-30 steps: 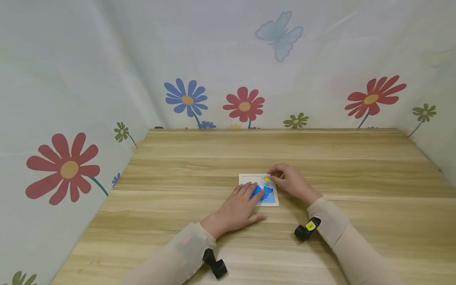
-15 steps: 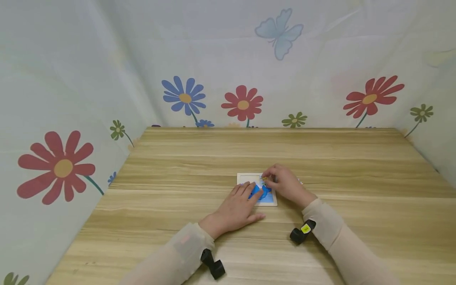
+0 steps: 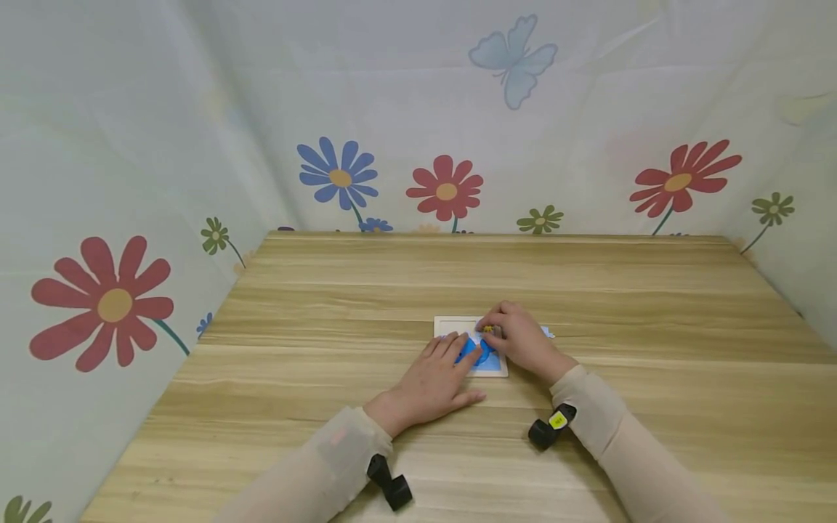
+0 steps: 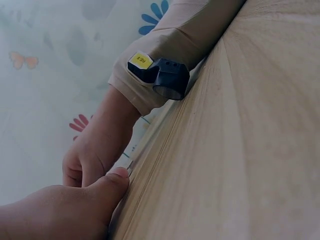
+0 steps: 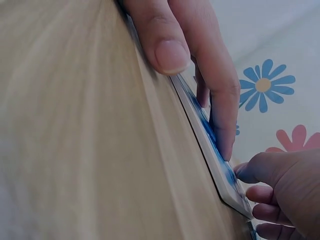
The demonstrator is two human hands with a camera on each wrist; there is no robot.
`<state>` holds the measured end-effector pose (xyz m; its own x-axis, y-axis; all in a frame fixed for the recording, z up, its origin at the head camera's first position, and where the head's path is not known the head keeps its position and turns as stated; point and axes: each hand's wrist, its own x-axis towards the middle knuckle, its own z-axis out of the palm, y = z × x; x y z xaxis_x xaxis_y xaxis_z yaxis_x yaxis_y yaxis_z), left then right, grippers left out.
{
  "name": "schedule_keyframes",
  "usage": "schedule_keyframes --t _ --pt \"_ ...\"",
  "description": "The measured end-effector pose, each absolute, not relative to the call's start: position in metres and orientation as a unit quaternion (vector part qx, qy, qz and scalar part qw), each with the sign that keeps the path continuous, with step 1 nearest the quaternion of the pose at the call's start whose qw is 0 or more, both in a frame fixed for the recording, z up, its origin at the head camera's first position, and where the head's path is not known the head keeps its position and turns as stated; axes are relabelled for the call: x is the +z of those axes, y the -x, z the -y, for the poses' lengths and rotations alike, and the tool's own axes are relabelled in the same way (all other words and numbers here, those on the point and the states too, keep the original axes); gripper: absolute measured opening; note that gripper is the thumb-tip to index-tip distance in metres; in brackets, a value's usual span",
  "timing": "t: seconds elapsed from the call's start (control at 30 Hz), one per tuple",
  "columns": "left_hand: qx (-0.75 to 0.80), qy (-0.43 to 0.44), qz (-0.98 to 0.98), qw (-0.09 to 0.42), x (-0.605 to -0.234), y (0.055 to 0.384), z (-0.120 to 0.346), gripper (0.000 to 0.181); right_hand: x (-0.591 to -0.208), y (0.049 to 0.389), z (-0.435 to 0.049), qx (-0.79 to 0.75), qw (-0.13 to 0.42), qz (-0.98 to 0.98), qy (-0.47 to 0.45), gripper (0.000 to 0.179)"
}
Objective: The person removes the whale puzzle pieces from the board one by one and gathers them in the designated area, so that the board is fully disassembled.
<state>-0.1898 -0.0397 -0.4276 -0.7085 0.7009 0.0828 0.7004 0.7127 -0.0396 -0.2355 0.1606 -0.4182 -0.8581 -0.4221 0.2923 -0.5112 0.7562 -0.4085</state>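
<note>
A small jigsaw puzzle board [image 3: 495, 365] with a pale frame and a blue sea-animal picture lies on the wooden table. My left hand [image 3: 428, 374] rests over its left part, fingers spread across the blue picture and thumb out on the table side. At the board's upper right, my right hand [image 3: 523, 341] pinches a puzzle piece with a yellow sun [image 3: 488, 329] between thumb and fingers, right at the board's surface. From the right wrist view, the left fingers [image 5: 222, 105] press on the board, and the right hand [image 5: 295, 187] bends over its far end.
A loose light-blue puzzle piece [image 3: 548, 332] lies on the table [image 3: 366, 283] just right of the right hand, partly hidden by it. Black wrist cameras stick out below both sleeves. A flower-printed curtain [image 3: 556, 145] borders the table's back and sides.
My right hand has moved left from the board's right edge to over its upper right corner, gripping the sun piece. The loose piece beside it has come into sight. My left hand stays in place.
</note>
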Motion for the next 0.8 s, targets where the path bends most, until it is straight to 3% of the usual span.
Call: schedule_keyframes --t 0.8 --pt "0.001 0.377 0.925 0.036 -0.4292 0.1908 0.0401 0.07 -0.4179 0.2351 -0.1586 0.254 0.089 0.931 -0.245 0.011"
